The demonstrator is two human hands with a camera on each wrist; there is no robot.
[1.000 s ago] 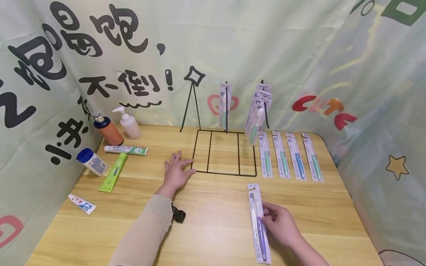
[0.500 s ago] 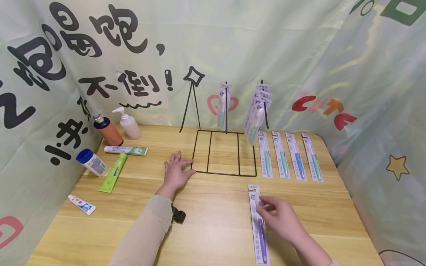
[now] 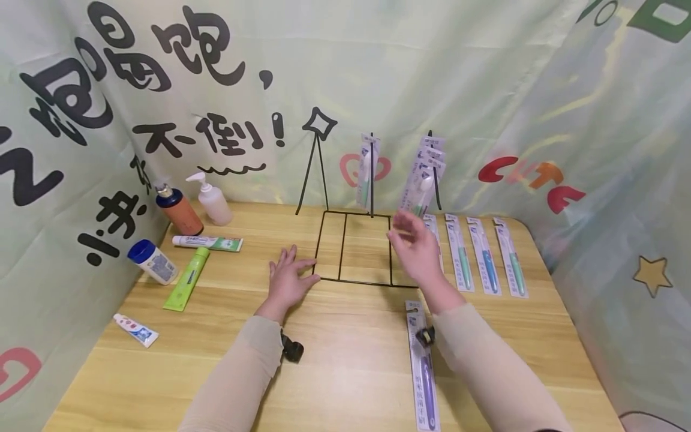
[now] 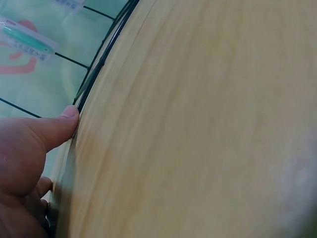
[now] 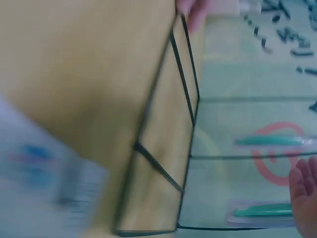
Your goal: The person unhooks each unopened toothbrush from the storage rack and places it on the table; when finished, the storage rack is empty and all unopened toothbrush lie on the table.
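Note:
My left hand (image 3: 290,282) rests at the front left corner of a black wire rack (image 3: 364,282), thumb and index fingertips on its base wire. My right hand (image 3: 418,246) is raised over the rack's right side, fingers loosely bent, with nothing in them. Just beyond it, several packaged toothbrushes (image 3: 423,177) hang from the right hook; its fingers overlap their lower end in the head view. One packaged toothbrush (image 3: 366,174) hangs on the middle upright. A packaged purple toothbrush (image 3: 426,390) lies on the table below my right forearm.
Several packaged toothbrushes (image 3: 488,258) lie in a row right of the rack. At the left stand a pump bottle (image 3: 213,201), an orange bottle (image 3: 183,213) and a blue-capped bottle (image 3: 153,262). A green tube (image 3: 187,279) and toothpaste tubes (image 3: 207,243) lie near them.
My right hand has left the purple toothbrush pack and moved up and forward to the hanging packs. The purple pack stays on the table; my left hand keeps its place at the rack.

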